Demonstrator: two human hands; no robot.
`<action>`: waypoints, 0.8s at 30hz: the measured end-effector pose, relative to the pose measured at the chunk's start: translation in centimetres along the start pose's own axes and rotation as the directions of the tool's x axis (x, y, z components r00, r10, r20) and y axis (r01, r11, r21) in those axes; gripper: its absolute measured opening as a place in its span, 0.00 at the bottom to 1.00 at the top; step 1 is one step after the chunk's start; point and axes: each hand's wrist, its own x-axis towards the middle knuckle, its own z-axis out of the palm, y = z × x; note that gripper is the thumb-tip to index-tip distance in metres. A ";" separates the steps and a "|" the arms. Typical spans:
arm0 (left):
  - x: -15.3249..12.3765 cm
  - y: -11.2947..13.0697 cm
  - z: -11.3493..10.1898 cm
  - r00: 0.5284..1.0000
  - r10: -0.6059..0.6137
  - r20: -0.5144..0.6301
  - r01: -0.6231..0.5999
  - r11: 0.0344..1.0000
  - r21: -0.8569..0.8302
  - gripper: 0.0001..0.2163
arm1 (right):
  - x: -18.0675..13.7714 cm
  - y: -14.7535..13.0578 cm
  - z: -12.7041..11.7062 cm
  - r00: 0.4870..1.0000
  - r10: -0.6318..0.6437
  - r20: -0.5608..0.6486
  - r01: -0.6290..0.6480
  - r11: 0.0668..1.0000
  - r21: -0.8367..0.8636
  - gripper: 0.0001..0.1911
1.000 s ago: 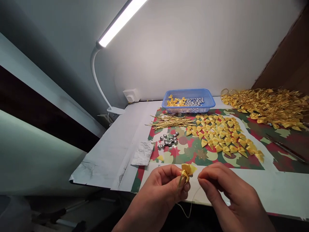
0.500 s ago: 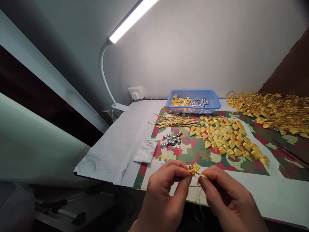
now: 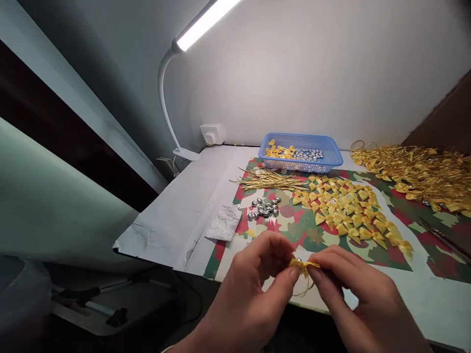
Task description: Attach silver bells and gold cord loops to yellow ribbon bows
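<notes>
Over the front edge of the table, my left hand (image 3: 263,284) pinches one side of a yellow ribbon bow (image 3: 303,266) between thumb and finger. My right hand (image 3: 353,284) grips the bow's other side. A small silver bell (image 3: 299,260) shows at the bow's middle, partly hidden by it. Below the bow hangs a loop of thin gold cord (image 3: 304,293). Beyond my hands lie several loose silver bells (image 3: 265,210), a bundle of gold cords (image 3: 272,180) and rows of yellow bows (image 3: 346,206).
A blue basket (image 3: 336,156) with bows and silver bells stands by the wall. Finished-looking gold pieces (image 3: 434,171) are heaped at the right, near dark tweezers (image 3: 443,239). Crumpled white paper (image 3: 223,223) lies left of the bells. A lit lamp (image 3: 167,103) stands behind.
My right hand has moved from the cord beside the bow onto the bow's right side. The bow is now stretched between both hands, and the view has shifted slightly.
</notes>
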 end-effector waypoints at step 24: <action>0.3 -1.2 -0.4 0.998 -0.059 0.008 0.059 0.970 -0.236 0.01 | -0.9 -0.8 0.7 0.935 0.340 -0.098 -0.313 0.924 0.219 0.10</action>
